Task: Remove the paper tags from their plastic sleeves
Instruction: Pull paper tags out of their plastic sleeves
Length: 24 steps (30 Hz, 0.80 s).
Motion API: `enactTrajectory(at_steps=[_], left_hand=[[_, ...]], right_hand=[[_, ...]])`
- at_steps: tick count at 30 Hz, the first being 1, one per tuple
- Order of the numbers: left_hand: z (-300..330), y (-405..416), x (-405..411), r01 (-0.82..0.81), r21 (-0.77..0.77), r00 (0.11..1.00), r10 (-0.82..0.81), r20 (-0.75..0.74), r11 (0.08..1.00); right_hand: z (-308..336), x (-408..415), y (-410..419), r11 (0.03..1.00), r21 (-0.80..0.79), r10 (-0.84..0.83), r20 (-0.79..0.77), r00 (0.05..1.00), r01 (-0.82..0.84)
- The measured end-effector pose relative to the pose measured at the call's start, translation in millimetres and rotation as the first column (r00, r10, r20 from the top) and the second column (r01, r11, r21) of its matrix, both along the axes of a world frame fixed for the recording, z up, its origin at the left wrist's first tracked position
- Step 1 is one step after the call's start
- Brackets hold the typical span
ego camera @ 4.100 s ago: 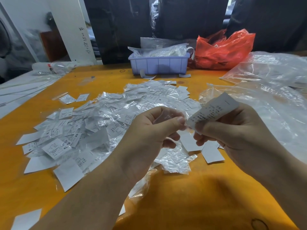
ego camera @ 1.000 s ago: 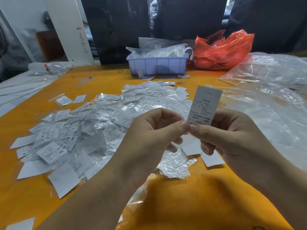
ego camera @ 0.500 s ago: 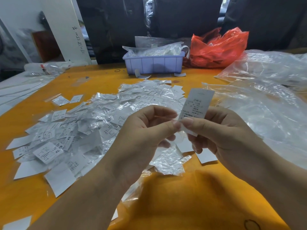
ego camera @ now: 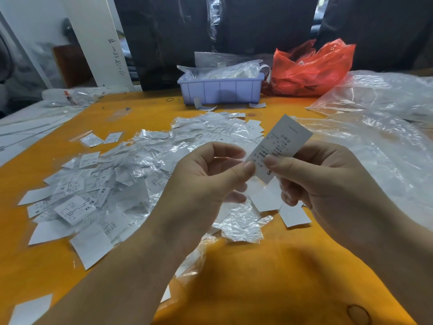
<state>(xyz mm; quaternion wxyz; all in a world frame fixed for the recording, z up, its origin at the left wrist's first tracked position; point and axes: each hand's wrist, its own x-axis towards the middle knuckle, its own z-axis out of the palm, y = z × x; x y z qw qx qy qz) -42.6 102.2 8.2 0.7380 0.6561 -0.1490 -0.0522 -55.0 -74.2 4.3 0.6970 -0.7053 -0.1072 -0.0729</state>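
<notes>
The table is orange-yellow, with a dark ring mark near its front right corner; the tag held between the hands is white with fine grey-black print and a bold black "S"; the pile holds white tags printed black, some marked "XL" and "XS", mixed with clear, glinting sleeves; the bin is pale lavender-blue with vertical ribs; the bag beside it is translucent red; the sheeting on the right is clear with white glare; the backdrop is black; the board is white with dark handwriting.
</notes>
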Motion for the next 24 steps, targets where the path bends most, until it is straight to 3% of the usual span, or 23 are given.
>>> enactTrajectory(at_steps=[18,24], left_hand=[[1.1,4.5,-2.0,-0.006,0.035,1.0,0.006,0.022,0.999],[3.3,5.2,-2.2,0.012,0.017,1.0,-0.012,0.012,1.0]], right_hand=[[-0.1,-1.2,2.9,0.995,0.082,0.061,-0.007,0.998,-0.061],[3.3,-2.5,0.2,0.995,0.022,0.093,0.012,0.996,-0.093]])
